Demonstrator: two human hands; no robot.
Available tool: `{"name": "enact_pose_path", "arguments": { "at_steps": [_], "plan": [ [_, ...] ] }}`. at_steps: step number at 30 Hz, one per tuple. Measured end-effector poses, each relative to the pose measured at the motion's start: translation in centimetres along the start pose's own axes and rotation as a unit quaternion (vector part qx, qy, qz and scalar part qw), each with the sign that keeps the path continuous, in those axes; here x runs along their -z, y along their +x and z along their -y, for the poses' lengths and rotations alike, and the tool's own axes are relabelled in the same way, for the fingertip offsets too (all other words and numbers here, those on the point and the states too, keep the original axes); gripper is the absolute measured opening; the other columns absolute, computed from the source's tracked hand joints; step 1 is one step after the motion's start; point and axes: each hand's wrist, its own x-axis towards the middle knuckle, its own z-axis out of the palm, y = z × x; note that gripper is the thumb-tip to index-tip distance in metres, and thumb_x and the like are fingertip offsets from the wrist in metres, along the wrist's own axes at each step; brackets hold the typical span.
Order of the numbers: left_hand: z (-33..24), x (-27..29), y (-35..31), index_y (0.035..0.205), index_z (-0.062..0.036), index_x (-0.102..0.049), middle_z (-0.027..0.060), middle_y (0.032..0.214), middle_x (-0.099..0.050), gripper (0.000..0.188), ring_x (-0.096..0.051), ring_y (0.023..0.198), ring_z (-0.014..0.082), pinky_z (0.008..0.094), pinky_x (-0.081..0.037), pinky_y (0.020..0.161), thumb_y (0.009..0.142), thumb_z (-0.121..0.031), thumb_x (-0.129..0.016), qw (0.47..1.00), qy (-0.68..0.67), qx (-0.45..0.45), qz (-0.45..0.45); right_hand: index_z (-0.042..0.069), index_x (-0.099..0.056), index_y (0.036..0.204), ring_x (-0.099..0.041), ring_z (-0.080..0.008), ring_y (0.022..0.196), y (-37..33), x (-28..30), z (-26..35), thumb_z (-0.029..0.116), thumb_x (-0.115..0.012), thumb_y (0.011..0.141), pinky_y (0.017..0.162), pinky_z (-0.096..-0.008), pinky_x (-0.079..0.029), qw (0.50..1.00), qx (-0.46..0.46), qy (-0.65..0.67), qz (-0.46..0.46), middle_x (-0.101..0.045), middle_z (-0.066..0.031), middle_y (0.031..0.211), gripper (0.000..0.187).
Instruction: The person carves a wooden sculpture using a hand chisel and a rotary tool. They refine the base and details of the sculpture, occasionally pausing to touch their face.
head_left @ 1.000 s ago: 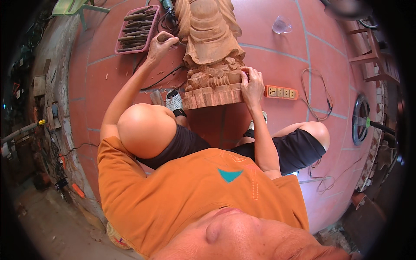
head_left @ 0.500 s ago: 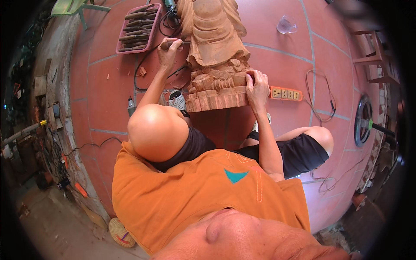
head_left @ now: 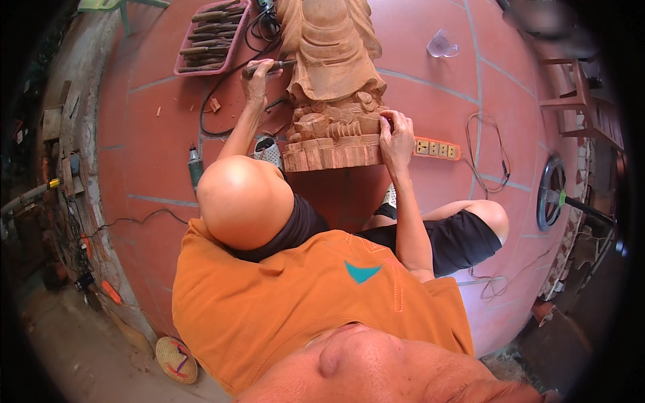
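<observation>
In front of me a carved wooden statue (head_left: 336, 64) with draped folds lies on its back on the floor, its rough base (head_left: 334, 152) toward me. My left hand (head_left: 257, 80) is closed around the handle of a carving chisel (head_left: 252, 69). The chisel's thin blade points right and its tip is at the left edge of the statue's drapery. My right hand (head_left: 398, 134) grips the right side of the carved base with bent fingers. Part of its fingertips is hidden against the wood.
A pink basket (head_left: 177, 64) of chisels stands far left, near a black cable. A green-grey power tool (head_left: 195, 166) lies left of my knee. An orange power strip (head_left: 437, 148) lies beside my right hand; a clear cup (head_left: 442, 44) stands beyond. Wood chips (head_left: 213, 105) litter the red tiles.
The whole view has shifted a little left and up. My left hand has turned slightly, so more of the chisel shows. My right hand keeps its place on the base.
</observation>
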Motion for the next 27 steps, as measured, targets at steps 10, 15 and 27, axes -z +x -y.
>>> {"name": "enact_pose_path", "arguments": {
  "at_steps": [10,15,27],
  "plan": [
    [-1.5,1.5,0.2,0.093,0.0034,-0.064,0.0167,0.085,-0.071,0.013,-0.071,0.069,0.0241,0.0323,-0.061,0.065,0.087,-0.008,-0.067,1.0,-0.003,0.003,0.028,0.01,-0.066,0.097,-0.061,-0.0273,0.095,0.0,0.1,0.1,0.015,-0.062,0.092,0.081,-0.0408,-0.051,1.0,-0.01,-0.007,0.004,-0.067,-0.0055,0.095,0.009],
    [-0.6,-0.8,-0.9,0.092,0.0013,-0.065,0.0143,0.085,-0.072,0.01,-0.072,0.071,0.0208,0.0297,-0.06,0.063,0.086,-0.006,-0.069,1.0,0.013,-0.006,0.003,0.01,-0.066,0.097,-0.061,-0.0272,0.095,0.1,-0.1,-0.1,0.015,-0.062,0.092,0.081,-0.0408,-0.051,1.0,0.008,-0.014,0.004,-0.067,-0.0055,0.095,0.009],
    [-2.8,0.4,0.8,0.091,0.0027,-0.066,0.0143,0.082,-0.072,0.014,-0.069,0.067,0.019,0.0298,-0.058,0.063,0.085,-0.01,-0.069,1.0,0.028,-0.014,0.004,0.009,-0.068,0.098,-0.061,-0.0267,0.095,0.1,-0.2,0.0,0.016,-0.062,0.093,0.083,-0.0402,-0.05,1.0,-0.013,-0.008,0.025,-0.068,-0.007,0.096,0.01]
  ]
}}
